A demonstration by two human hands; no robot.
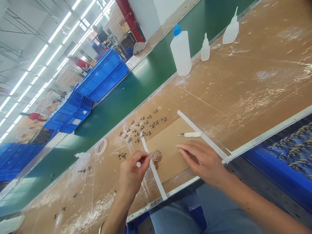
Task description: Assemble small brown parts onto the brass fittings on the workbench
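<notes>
My left hand (133,174) is closed in a pinch near a white strip (153,169) that lies across the brown card (168,152); what the fingertips hold is too small to name. A small clear cup (156,156) stands just right of those fingertips. My right hand (201,161) lies flat on the card with its fingers stretched out, holding nothing. A white-handled tool (190,134) lies just beyond it. Several small brass and blue parts (142,126) stand in rows farther back.
A second white strip (202,135) runs diagonally to the bench edge. A tall bottle with a blue cap (180,50) and two small squeeze bottles (205,48) stand at the back by the green conveyor belt (126,97). Blue crates (102,76) sit beyond. A tape ring (101,146) lies left.
</notes>
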